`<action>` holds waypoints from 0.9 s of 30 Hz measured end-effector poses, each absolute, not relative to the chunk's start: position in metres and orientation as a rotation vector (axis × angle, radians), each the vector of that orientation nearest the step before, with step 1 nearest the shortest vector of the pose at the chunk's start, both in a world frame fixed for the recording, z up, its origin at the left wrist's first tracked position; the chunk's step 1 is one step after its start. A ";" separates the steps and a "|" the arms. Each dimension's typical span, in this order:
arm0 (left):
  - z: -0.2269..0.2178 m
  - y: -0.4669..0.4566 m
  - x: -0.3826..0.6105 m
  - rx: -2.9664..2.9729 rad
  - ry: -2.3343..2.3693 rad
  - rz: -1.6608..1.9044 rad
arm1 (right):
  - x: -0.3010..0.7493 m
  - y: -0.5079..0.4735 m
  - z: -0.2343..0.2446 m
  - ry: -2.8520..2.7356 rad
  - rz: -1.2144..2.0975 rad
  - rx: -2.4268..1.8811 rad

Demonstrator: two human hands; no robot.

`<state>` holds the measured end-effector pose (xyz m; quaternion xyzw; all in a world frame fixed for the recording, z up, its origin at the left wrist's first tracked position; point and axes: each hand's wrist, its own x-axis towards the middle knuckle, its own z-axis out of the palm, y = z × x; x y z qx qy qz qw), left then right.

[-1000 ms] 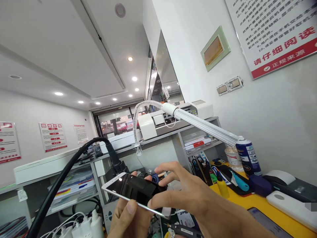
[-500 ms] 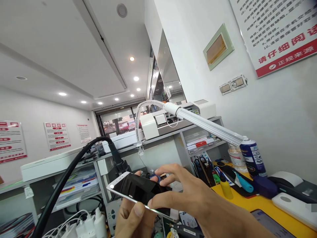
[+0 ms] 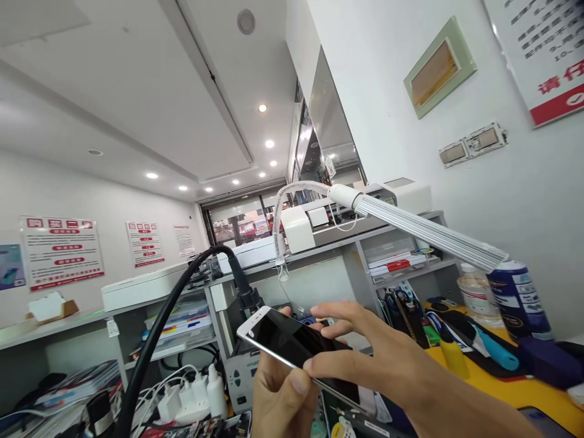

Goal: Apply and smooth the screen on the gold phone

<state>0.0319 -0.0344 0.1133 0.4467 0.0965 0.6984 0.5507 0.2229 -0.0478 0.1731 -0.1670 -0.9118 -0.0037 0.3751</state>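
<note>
A white-framed smartphone with a dark screen is held tilted in front of me. My left hand grips it from below, the thumb along its near edge and a fingertip showing past the far edge. My right hand reaches across the phone from the right. Its thumb lies at the near edge and its other fingers bend over the far edge, so it spans the phone's width. The backs of the phone and of the left fingers are hidden.
A white lamp arm crosses above, and a thick black cable arches at left. White plugs crowd the lower left. On the yellow mat stand a blue spray can and tools; shelves hold papers behind.
The view has swung left, so the whole scene sits further right. Both hands keep the same hold on the smartphone, with only slight finger movement.
</note>
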 end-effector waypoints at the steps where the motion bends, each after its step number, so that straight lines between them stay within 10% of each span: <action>1: 0.113 -0.034 0.031 1.076 0.229 1.642 | 0.223 -0.050 0.173 -2.319 -0.012 -0.443; 27: 0.112 -0.036 0.031 1.160 0.284 1.659 | 0.218 -0.053 0.166 -2.237 -0.155 -0.378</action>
